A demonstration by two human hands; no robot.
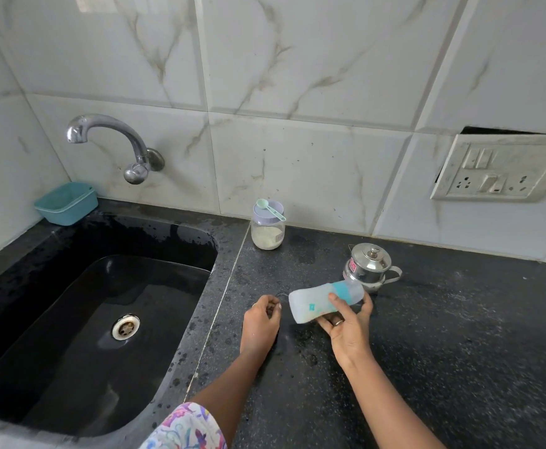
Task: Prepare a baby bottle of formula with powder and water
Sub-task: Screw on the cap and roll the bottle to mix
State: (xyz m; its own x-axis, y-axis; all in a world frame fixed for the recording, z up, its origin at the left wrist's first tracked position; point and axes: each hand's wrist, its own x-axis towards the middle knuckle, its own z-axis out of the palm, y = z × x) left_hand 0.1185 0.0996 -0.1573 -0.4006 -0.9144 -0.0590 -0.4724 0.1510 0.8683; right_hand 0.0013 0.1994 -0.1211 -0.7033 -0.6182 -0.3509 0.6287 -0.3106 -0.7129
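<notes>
the right hand (346,322) is gripping a translucent plastic baby bottle (313,304) with a teal collar, holding it sideways above the black speckled counter (443,335), just in front of a small lidded steel pot (367,264). the left hand (260,322) is resting curled on the counter left of the bottle; whether it is grasping anything, i cannot tell. a clear jar of white powder (267,236) is standing far, by the wall.

Baby bottle (313,303): translucent, teal collar, clear cap fitted. It is gripped in the right hand (349,325) above the counter (427,319), lying near horizontal with its base to the left.

Powder jar (267,234): clear, lilac lid on, part-filled with pale powder, upright at the back of the counter.

Mint scoop (270,209): lying across the jar lid.

Steel pot (370,264): lidded, upright, just behind the bottle's cap end.
</notes>
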